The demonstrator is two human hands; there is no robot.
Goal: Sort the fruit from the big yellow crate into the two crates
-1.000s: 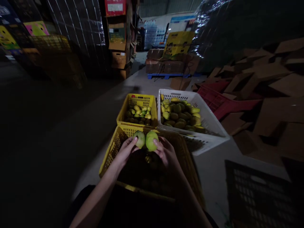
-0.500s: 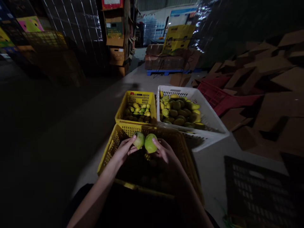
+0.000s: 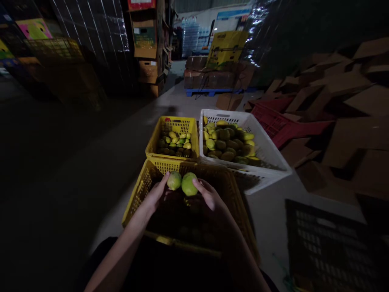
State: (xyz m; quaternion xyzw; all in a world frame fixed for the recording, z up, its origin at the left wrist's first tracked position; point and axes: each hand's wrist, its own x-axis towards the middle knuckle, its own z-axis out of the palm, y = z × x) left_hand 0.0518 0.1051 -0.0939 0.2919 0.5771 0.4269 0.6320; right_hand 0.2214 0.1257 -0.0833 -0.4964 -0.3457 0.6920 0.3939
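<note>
Apparently partway along, the left hand point(image 3: 156, 195) curls round a pale fruit point(image 3: 174, 181) and the right hand point(image 3: 210, 196) round a greener fruit point(image 3: 189, 184), neither yet set down, above the near crate point(image 3: 136, 198), while loose fruit point(image 3: 177, 140) already fills part of the far yellow crate point(image 3: 188, 123) and the white crate point(image 3: 267, 146).

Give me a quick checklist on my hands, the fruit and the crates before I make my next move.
1. Left hand has a grip on the paler green fruit: ok.
2. Right hand has a grip on the brighter green fruit: ok.
3. Far yellow crate and white crate open on top: ok.
4. Inside of the near yellow crate well lit: not ok, deep shadow.
5. Number of fruits in the near yellow crate: cannot tell, too dark.
6. Undersides of both held fruits sound: cannot tell, hidden.
</note>
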